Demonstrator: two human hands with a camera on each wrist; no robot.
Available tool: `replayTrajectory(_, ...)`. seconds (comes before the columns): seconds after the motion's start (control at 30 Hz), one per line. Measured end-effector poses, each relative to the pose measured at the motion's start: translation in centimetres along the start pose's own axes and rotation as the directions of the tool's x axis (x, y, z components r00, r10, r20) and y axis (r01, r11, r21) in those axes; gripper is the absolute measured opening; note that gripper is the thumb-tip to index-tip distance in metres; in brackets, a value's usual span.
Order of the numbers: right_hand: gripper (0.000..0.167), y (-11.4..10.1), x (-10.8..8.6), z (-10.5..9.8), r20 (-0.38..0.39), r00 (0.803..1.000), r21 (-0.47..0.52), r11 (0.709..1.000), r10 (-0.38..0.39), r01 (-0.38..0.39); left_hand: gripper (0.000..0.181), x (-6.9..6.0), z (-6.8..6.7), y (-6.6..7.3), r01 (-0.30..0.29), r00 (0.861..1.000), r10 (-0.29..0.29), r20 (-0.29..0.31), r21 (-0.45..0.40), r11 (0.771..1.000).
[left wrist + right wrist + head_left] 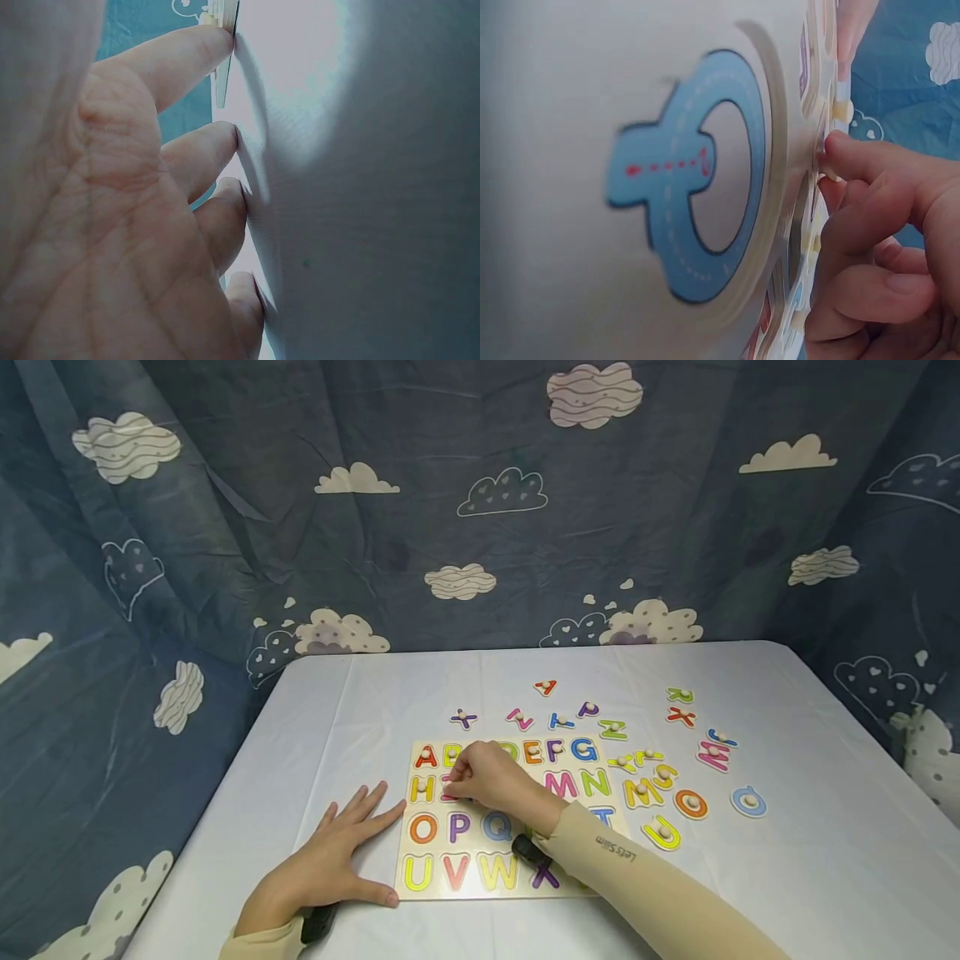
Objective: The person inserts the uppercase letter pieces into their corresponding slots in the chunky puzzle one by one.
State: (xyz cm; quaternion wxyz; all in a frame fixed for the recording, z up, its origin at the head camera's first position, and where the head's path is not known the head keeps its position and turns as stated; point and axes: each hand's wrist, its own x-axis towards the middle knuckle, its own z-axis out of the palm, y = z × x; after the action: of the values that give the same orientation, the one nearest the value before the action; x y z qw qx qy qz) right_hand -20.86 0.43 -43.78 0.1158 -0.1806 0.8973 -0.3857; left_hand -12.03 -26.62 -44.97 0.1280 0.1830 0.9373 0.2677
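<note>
- Right hand (497,781): thumb and forefinger are pinched together, with almost no gap between their tips, on the letter I (447,797); the remaining fingers curl in toward the palm, as the right wrist view shows.
- The fingertips cover the middle of that letter, so whether it sits flush cannot be told.
- Left hand (337,856): fingers splayed wide and nearly straight, gripping nothing; they rest on the white tabletop (225,860), the forefinger and thumb tips at the near-left edge of the puzzle board (478,848).
- The letter I, pinkish red, is at ten o'clock from the board's centre, in the second row, just beside the yellow H (416,790) at its three o'clock side.
- As far as its showing ends tell, the I is upright to the person, its long axis running from twelve to six o'clock.
- The right forearm comes in from four o'clock, so the hand points toward ten; the left hand's middle fingers point toward one.
- A printed blue Q (679,150) fills the near part of the right wrist view, in its recess.
- Out at three o'clock from the board lie a loose orange O (691,805) and, farther, a loose blue Q (748,802).
</note>
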Motion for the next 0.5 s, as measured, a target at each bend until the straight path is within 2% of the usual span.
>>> replayTrajectory(0.27,0.022,0.2,-0.2,-0.2,0.012,1.000,-0.002,1.000,0.009,-0.009,0.121,0.1,0.1,-0.1,0.001,1.000,-0.001,0.002,0.001,1.000)
replayTrajectory(0.4,0.019,0.5,-0.6,-1.5,0.013,0.999,0.007,0.999,0.047,-0.047,0.122,0.1,0.2,-0.2,0.001,1.000,-0.001,0.001,0.006,1.000)
replayTrajectory(0.5,0.017,1.2,-0.9,-3.1,-0.020,0.997,-0.004,0.997,0.076,-0.076,0.122,0.1,0.2,-0.2,0.007,1.000,-0.007,0.004,0.007,1.000)
